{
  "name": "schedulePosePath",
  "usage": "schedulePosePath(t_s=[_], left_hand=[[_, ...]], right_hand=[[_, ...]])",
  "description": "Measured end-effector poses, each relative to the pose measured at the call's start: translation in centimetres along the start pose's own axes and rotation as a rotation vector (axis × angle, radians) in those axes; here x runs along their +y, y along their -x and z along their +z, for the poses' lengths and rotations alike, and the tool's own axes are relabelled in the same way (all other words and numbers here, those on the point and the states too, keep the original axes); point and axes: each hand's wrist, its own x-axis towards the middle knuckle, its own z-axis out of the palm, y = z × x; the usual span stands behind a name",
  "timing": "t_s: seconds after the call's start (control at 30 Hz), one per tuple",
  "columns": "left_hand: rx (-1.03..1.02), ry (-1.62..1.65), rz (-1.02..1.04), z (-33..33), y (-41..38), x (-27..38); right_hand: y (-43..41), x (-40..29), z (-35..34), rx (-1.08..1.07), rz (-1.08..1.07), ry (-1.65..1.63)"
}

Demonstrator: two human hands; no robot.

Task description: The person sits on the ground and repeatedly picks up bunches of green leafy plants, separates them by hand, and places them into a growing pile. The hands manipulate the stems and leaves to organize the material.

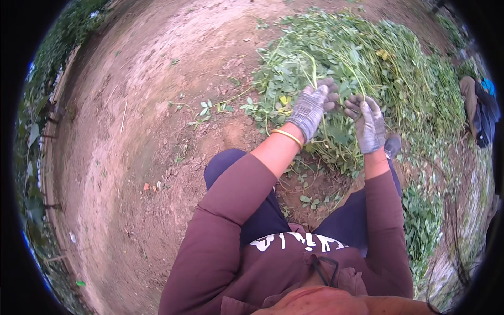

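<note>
Before me lies a large heap of cut leafy green vines (pixel 409 75), which look like peanut plants. My left hand (pixel 313 104), in a grey-white work glove, grips a pale green stem (pixel 314 71) that rises and bends over above the fingers. Close beside it on the right, my gloved right hand (pixel 367 120) pinches another stem (pixel 359 80) between thumb and fingers. Both hands are held over the near side of the heap, a small gap apart. The lower ends of the stems are partly hidden by the hands and leaves.
Bare brown soil (pixel 130 157) spreads to the left, with a stray vine (pixel 208 110) near the heap. More greenery (pixel 421 228) lies by my right side. Another person's dark-clothed part (pixel 486 114) shows at the right rim. A low ledge (pixel 49 157) borders plants at the left.
</note>
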Motion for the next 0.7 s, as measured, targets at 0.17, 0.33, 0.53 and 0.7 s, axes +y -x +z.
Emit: schedulePosePath(t_s=[0.17,0.33,0.53,0.7], left_hand=[[-0.090,0.001,-0.128,-0.4,1.0,-1.3],[-0.259,-0.050,-0.105,0.8,2.3,-2.4],[-0.178,-0.057,-0.129,1.1,2.9,-2.9],[-0.218,-0.217,-0.206,-0.5,2.4,-4.1]], right_hand=[[0.8,-1.5,0.4,-0.024,0.092,-0.222],[2.8,-1.5,1.7,-0.012,0.201,-0.222],[4.9,-0.8,2.4,0.025,0.115,-0.159],[9.0,1.0,4.4,0.057,0.292,0.382]])
